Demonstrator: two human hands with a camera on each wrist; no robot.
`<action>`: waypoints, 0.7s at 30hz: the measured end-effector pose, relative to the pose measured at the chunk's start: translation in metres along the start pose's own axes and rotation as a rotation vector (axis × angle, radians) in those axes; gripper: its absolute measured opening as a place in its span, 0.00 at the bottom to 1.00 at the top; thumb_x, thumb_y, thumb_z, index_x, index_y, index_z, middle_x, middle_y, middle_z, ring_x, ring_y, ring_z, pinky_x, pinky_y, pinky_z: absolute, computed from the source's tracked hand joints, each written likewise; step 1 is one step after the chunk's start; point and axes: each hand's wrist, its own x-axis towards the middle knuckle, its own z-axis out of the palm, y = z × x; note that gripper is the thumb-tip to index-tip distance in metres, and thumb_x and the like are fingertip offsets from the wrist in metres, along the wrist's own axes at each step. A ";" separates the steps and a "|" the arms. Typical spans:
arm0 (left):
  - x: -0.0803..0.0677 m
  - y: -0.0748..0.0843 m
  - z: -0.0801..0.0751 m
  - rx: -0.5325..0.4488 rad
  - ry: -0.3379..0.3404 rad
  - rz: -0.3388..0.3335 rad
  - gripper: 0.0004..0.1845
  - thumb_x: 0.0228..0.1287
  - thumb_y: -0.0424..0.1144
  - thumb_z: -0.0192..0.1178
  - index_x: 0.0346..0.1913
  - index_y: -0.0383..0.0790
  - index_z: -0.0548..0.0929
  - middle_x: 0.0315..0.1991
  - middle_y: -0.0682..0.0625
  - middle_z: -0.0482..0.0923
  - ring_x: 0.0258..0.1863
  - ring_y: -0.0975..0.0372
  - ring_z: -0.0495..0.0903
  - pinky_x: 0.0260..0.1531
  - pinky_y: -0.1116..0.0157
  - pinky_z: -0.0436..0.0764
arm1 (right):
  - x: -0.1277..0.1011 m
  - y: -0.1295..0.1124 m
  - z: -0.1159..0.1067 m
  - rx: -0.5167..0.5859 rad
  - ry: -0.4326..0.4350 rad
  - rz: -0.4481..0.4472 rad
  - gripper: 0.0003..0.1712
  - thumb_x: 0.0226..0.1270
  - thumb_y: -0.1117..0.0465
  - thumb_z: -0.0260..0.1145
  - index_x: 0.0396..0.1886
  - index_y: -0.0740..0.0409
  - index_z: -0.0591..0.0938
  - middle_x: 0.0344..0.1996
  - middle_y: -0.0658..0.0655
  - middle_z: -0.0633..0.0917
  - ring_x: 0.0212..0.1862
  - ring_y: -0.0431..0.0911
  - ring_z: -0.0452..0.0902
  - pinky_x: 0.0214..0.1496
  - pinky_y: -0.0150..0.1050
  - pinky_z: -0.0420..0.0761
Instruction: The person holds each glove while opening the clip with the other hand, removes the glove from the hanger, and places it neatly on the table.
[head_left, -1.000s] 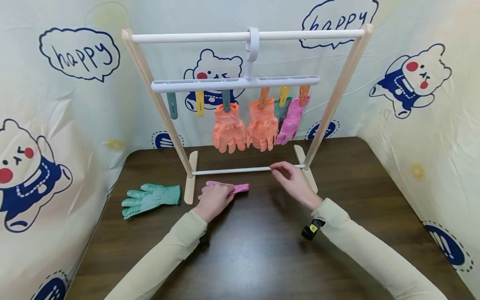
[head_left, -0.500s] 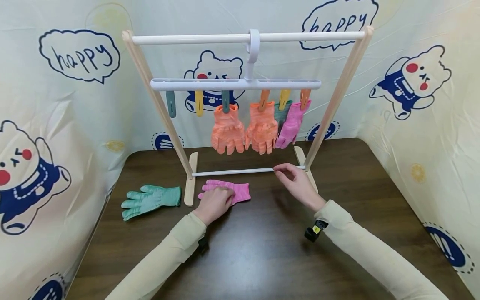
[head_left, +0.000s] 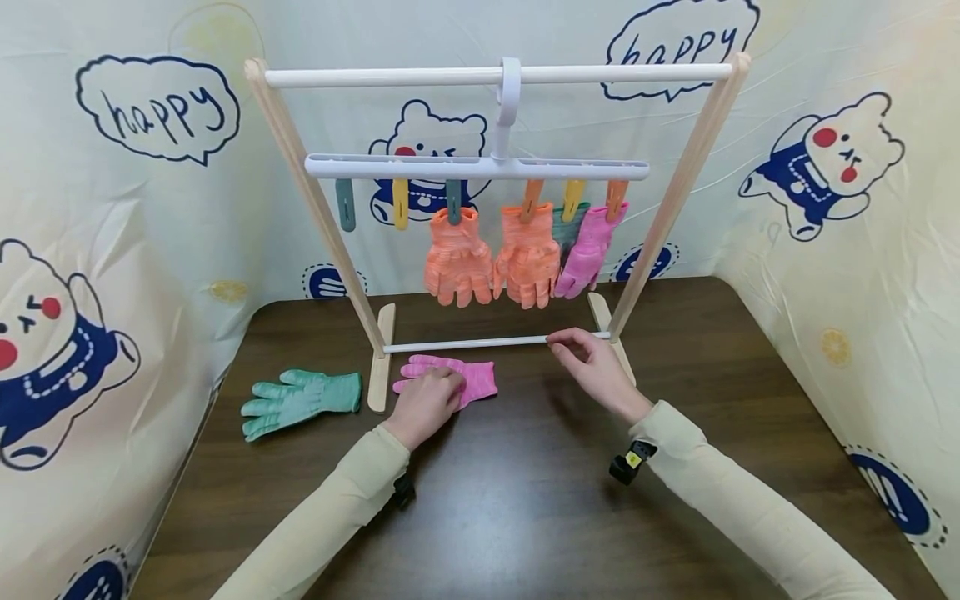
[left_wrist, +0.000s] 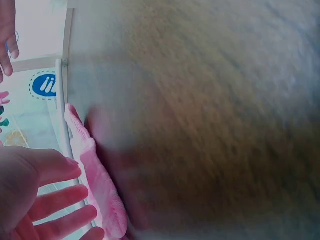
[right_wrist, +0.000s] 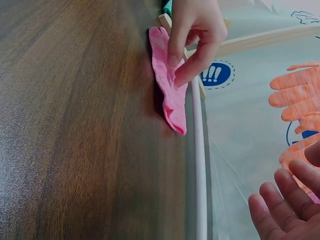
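L hand (head_left: 426,404) rests on pink glove (head_left: 472,377), fingers (right_wrist: 176,55) lightly bent, pressing it flat on worktop (head_left: 525,500) just in front of rack's lower rod (head_left: 465,342). R hand (head_left: 592,367): fingertips pinch that rod near R foot. Green glove (head_left: 300,400) lies L of rack, apart.

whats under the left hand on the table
A pink glove lies flat on the dark table beside the rack's lower rail. The left hand rests on its finger end, hiding part of it; the cuff end shows.
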 end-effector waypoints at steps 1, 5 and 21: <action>0.000 0.000 -0.001 0.001 0.009 0.003 0.04 0.68 0.34 0.69 0.34 0.41 0.85 0.33 0.47 0.83 0.30 0.55 0.83 0.21 0.57 0.81 | 0.000 0.000 0.000 0.000 0.000 -0.001 0.16 0.80 0.60 0.62 0.59 0.63 0.84 0.52 0.64 0.87 0.51 0.54 0.84 0.56 0.52 0.81; 0.000 -0.001 -0.005 -0.006 0.022 0.000 0.02 0.68 0.35 0.69 0.39 0.40 0.87 0.34 0.46 0.85 0.30 0.56 0.82 0.24 0.58 0.82 | 0.001 0.000 0.001 -0.004 0.003 -0.006 0.16 0.79 0.60 0.63 0.58 0.63 0.84 0.52 0.63 0.87 0.50 0.54 0.84 0.56 0.53 0.81; 0.000 -0.002 -0.025 -0.110 0.046 -0.111 0.12 0.70 0.38 0.67 0.52 0.38 0.88 0.44 0.43 0.88 0.27 0.56 0.82 0.27 0.56 0.84 | 0.008 -0.019 -0.004 0.008 0.006 -0.049 0.16 0.79 0.60 0.62 0.60 0.62 0.83 0.52 0.62 0.87 0.51 0.51 0.83 0.54 0.42 0.82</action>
